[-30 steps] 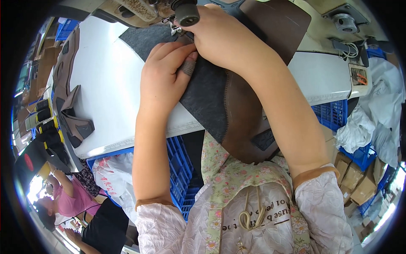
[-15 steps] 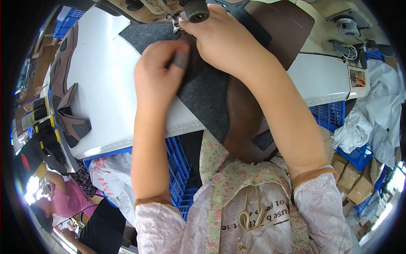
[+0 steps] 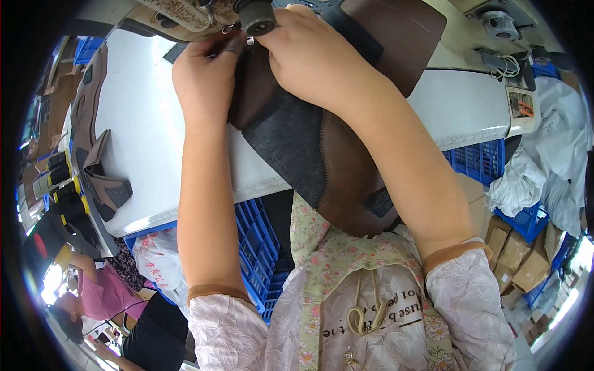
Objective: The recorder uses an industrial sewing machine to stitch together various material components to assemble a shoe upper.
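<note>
A brown leather piece (image 3: 348, 164) with dark grey lining (image 3: 291, 139) and a stitched seam lies across the sewing machine bed, its lower end hanging over the table edge toward my lap. At the machine's head (image 3: 204, 12), my left hand (image 3: 207, 77) is closed, thumb and fingers pinching the work's left edge close to the needle area. A grey wrap covers part of its thumb. My right hand (image 3: 303, 52) rests on the leather just right of the needle area, fingers bent around the work; their tips are partly hidden by the machine's round dark knob (image 3: 257, 17).
More brown leather parts (image 3: 105, 185) lie along the white table's (image 3: 145, 123) left edge. Blue crates (image 3: 257, 247) stand below, one holding a white bag (image 3: 162, 253). White sacks (image 3: 544, 161) and cartons (image 3: 520, 263) are at right. Another person (image 3: 111, 290) sits at lower left.
My left hand has moved up and left to the work's edge beside the needle area. Brown leather now covers lining that showed near the needle. The right hand stays on the work.
</note>
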A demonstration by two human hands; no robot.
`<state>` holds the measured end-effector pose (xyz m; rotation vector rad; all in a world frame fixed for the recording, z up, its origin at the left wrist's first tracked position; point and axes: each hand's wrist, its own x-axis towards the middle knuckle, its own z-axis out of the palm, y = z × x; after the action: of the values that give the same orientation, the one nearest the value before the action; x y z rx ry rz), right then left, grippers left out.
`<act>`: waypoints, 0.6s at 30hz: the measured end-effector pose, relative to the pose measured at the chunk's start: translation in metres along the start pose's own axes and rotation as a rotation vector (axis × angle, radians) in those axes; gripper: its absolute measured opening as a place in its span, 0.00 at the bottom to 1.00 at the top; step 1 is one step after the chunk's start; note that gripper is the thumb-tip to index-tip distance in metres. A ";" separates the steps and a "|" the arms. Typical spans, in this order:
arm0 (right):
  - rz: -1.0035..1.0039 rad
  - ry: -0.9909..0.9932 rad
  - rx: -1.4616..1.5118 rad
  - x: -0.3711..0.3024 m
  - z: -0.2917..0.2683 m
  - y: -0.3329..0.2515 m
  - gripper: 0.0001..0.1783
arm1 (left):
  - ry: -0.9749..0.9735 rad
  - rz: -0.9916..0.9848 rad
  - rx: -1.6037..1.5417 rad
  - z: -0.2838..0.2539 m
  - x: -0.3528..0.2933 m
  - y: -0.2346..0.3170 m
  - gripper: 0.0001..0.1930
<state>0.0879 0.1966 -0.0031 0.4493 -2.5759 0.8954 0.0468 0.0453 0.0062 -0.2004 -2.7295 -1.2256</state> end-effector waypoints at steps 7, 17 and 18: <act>-0.013 0.004 -0.009 0.000 -0.001 0.003 0.11 | -0.028 0.031 0.141 -0.001 0.005 -0.001 0.13; 0.044 0.193 -0.153 -0.007 0.018 0.005 0.10 | -0.033 0.112 0.167 0.002 0.011 -0.017 0.13; 0.052 0.189 -0.143 -0.008 0.019 0.005 0.10 | -0.039 0.105 0.219 0.002 0.011 -0.018 0.12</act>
<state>0.0882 0.1894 -0.0225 0.2453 -2.4664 0.7263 0.0323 0.0362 -0.0062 -0.3401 -2.8189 -0.8970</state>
